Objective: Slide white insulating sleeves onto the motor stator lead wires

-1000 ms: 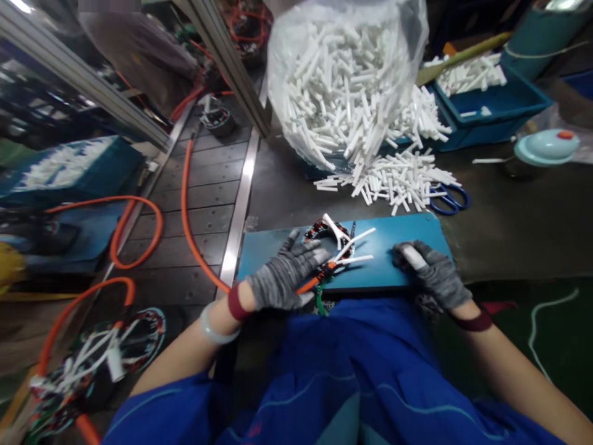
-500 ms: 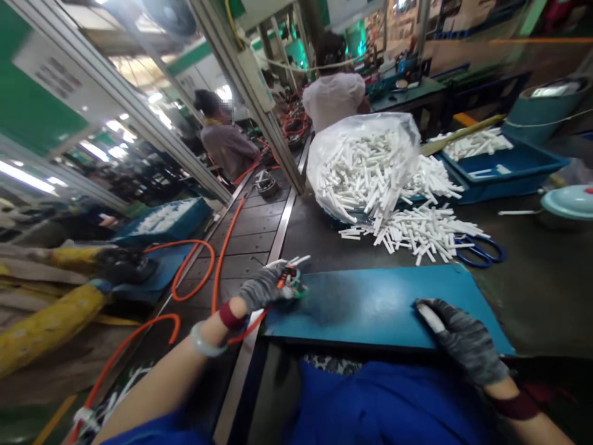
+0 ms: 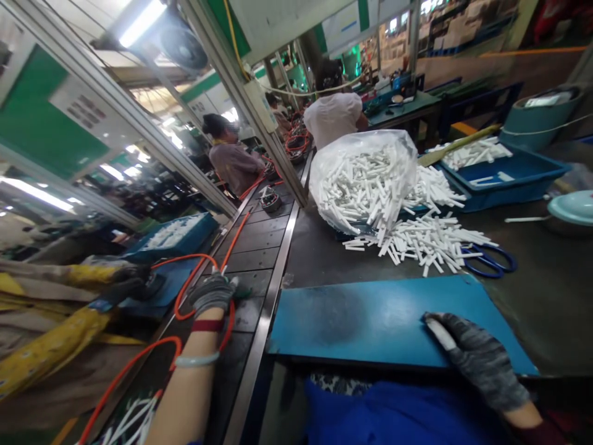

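My left hand, in a grey knitted glove, is over the dark slatted conveyor, beside an orange hose. Its fingers curl away from me around something mostly hidden; a small green bit shows at their right side. My right hand, in a matching glove, rests on the right part of a blue board. A whitish covering shows along its thumb, and its fingers lie loosely on the board with nothing visible held. Beyond the board lie loose white tubes and blue-handled scissors.
A clear plastic bag spills white tubes. To its right stand a blue tray and a light-blue lidded bowl. A round wired part sits farther up the conveyor. A co-worker's yellow sleeve reaches in at left.
My left hand has moved left from the blue board's edge onto the conveyor, and the wired part seen in it is now mostly hidden. My right hand stays on the board.
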Demonstrator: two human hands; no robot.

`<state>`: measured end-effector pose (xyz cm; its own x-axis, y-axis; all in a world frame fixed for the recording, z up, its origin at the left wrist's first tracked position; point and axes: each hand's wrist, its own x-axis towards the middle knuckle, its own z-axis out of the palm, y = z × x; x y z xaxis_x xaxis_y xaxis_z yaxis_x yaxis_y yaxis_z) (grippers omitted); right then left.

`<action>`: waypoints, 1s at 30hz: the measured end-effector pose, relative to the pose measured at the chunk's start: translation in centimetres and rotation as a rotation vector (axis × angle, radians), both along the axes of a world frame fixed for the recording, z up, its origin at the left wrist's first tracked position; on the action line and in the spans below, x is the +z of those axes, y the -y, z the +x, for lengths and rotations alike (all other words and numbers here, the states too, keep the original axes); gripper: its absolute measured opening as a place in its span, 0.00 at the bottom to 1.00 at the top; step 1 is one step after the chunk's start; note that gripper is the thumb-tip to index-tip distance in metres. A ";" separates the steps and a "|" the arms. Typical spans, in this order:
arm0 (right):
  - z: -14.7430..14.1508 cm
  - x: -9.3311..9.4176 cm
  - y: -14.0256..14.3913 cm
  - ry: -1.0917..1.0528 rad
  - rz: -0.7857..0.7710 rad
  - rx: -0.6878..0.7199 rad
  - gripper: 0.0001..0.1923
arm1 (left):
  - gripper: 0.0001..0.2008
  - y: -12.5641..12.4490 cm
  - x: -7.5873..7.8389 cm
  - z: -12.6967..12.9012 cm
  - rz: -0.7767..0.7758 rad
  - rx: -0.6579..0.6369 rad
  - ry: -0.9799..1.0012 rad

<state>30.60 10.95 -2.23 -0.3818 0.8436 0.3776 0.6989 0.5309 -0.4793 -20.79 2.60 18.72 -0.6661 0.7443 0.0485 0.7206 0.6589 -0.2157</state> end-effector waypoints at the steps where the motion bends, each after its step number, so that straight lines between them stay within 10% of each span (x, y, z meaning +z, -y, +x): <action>1: -0.1 0.0 0.1 0.005 0.009 -0.005 0.34 | 0.24 -0.3 -0.1 0.7 0.015 0.003 -0.026; 9: -0.8 0.4 0.5 -0.065 0.012 -0.086 0.34 | 0.36 -3.7 -4.3 12.6 -0.117 -0.662 0.373; 17: -1.8 1.6 0.7 -0.071 0.089 -0.162 0.33 | 0.59 -4.5 -5.7 17.6 -0.611 -0.651 0.417; 30: -1.9 2.3 1.0 -0.058 0.053 -0.188 0.26 | 0.58 -4.3 -7.5 18.1 -0.587 -0.630 0.419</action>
